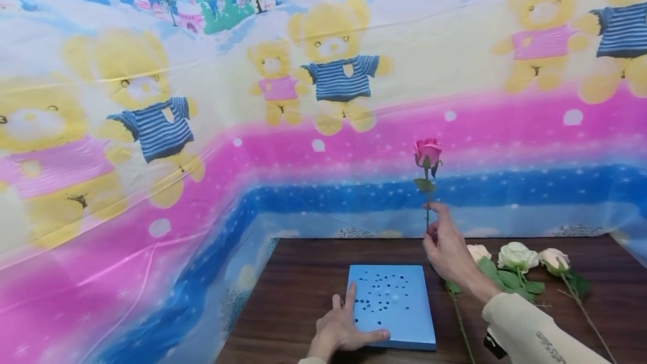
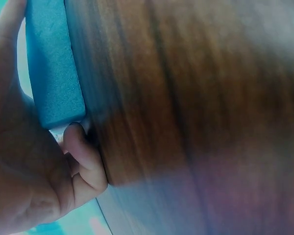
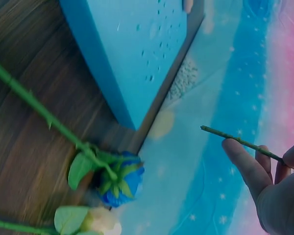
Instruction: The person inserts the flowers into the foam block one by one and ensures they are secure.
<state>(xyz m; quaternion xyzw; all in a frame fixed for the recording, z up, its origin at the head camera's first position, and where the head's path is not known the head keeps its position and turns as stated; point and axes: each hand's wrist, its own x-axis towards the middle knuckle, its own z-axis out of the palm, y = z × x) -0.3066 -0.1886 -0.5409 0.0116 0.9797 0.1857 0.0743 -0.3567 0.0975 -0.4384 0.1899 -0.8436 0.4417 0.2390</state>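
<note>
Pinched by its green stem in my right hand (image 1: 447, 246), a pink rose (image 1: 428, 153) stands upright above the far edge of the table. In the right wrist view the cut lower end of the stem (image 3: 242, 142) sticks out past the fingers. A blue foam block (image 1: 404, 324) dotted with dark holes lies flat on the table to its left. Over the block's near left corner my left hand (image 1: 338, 327) is spread, index finger and thumb extended on its top. Its other fingers bend beside the block's side (image 2: 54, 73) in the left wrist view.
White and pale roses (image 1: 518, 257) with long stems lie on the dark wooden table (image 1: 283, 291) at the right. A blue rose (image 3: 122, 181) lies near the block; my right arm hides it from the head view. A bear-printed cloth (image 1: 343, 184) hangs behind and at the left.
</note>
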